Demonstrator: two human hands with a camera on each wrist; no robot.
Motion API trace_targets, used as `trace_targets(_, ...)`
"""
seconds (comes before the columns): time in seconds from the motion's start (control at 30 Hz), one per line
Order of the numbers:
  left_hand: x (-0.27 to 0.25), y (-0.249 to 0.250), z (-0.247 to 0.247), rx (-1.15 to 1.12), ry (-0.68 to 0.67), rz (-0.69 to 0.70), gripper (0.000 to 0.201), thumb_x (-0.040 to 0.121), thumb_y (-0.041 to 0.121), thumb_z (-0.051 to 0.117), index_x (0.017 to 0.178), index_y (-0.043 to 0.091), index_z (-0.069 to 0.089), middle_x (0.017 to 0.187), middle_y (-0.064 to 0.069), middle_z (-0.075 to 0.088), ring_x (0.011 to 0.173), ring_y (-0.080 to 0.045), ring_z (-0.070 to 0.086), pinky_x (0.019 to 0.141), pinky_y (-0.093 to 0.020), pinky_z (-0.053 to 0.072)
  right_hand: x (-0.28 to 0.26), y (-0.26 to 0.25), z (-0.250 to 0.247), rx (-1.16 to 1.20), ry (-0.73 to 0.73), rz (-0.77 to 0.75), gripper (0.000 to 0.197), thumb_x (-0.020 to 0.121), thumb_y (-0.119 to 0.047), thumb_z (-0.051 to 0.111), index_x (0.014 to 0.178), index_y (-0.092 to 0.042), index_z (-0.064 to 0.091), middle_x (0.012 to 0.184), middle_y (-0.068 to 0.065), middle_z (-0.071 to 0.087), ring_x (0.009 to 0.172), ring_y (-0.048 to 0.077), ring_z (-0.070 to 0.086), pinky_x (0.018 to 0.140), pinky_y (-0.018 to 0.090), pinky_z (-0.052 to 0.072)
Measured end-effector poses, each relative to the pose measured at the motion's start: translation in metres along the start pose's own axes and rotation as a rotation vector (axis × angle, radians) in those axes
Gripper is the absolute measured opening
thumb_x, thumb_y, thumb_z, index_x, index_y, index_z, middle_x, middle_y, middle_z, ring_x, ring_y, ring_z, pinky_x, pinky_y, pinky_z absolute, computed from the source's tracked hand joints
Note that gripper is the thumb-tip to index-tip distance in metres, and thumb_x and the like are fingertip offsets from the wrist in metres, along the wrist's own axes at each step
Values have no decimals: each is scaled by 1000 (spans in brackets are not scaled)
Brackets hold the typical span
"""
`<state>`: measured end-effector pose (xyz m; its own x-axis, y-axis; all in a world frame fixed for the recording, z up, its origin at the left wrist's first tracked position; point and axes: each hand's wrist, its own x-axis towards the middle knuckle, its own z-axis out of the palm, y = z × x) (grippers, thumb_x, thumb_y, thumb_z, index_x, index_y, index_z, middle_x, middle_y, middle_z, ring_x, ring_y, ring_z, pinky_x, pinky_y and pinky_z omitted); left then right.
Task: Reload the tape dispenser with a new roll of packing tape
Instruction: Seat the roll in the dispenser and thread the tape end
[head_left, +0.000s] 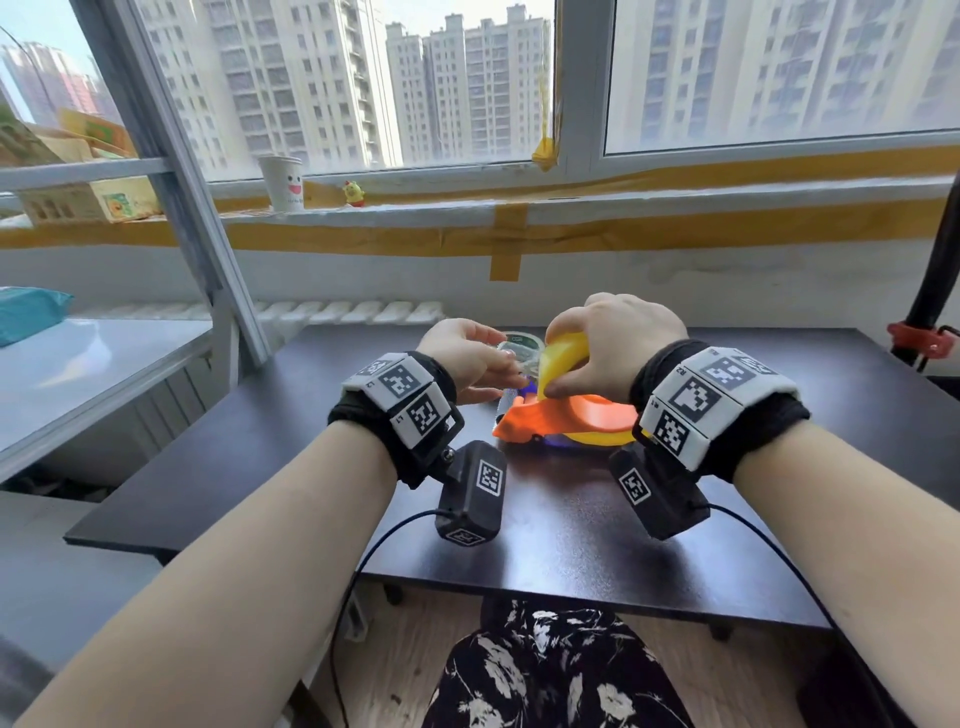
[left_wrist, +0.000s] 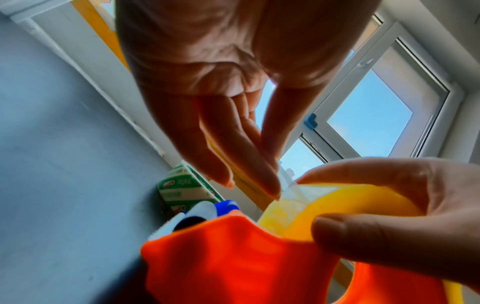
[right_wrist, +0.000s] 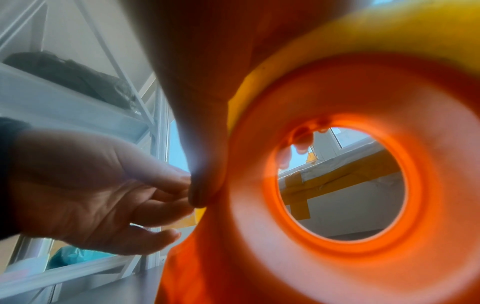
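An orange tape dispenser (head_left: 566, 415) lies on the dark table (head_left: 260, 467) with a yellow tape roll (head_left: 563, 358) on its hub. My right hand (head_left: 555, 361) grips that roll from above, thumb on the near face and fingers over the rim. In the left wrist view my left hand (left_wrist: 270, 168) pinches the clear loose tape end (left_wrist: 293, 189) at the top of the yellow roll (left_wrist: 350, 201), above the dispenser's blue roller (left_wrist: 226, 207). A second roll with a green-and-white core (head_left: 519, 343) lies just behind. The right wrist view looks through the orange hub (right_wrist: 337, 226).
A paper cup (head_left: 282, 183) and a small yellow toy (head_left: 354, 193) stand on the taped window sill. A white shelf (head_left: 78, 374) with a teal bag (head_left: 26, 317) is at the left. A black stand with a red clamp (head_left: 919, 343) rises at the table's right edge.
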<state>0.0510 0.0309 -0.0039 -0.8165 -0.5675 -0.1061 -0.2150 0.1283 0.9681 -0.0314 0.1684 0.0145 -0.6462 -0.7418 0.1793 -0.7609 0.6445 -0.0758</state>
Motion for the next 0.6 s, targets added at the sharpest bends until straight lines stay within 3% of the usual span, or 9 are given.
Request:
trace_targets(0.07, 2, -1, -7, 34, 33, -38, 18, 90, 0, 54, 104, 10, 55, 62, -5, 69, 41, -5, 66, 49, -16, 52, 0, 3, -2, 23, -7, 13, 60, 67, -59, 70, 121, -39, 56, 121, 1, 56, 120, 25, 51, 95, 37, 42)
trace_targets(0.17, 0, -7, -15, 112, 12, -109, 14, 88, 0, 57, 87, 13, 61, 46, 2, 68, 42, -4, 66, 51, -15, 50, -1, 8, -4, 83, -7, 24, 58, 66, -56, 72, 119, -38, 58, 121, 1, 56, 119, 25, 52, 95, 37, 42)
trace_targets(0.3, -4, -7, -16, 184, 23, -145, 20, 87, -3, 58, 72, 11, 62, 54, -2, 67, 39, -5, 64, 47, -15, 51, -2, 10, -5, 91, -19, 13, 57, 66, -55, 72, 119, -38, 58, 124, -1, 56, 121, 24, 50, 98, 38, 41)
trace_targets(0.47, -5, -6, -19, 186, 26, -197, 17, 87, -2, 57, 74, 8, 60, 44, 0, 66, 40, -7, 66, 53, -22, 54, -3, 9, -5, 70, -11, 17, 56, 66, -55, 73, 117, -37, 58, 124, -1, 58, 122, 24, 50, 98, 38, 39)
trace_targets(0.6, -4, -7, -21, 63, 15, -247, 11, 90, 5, 53, 81, 6, 60, 51, -2, 71, 47, -10, 70, 54, -24, 59, -1, -1, -3, -5, -11, 1, 56, 66, -55, 72, 117, -38, 57, 123, -1, 58, 122, 24, 50, 96, 37, 40)
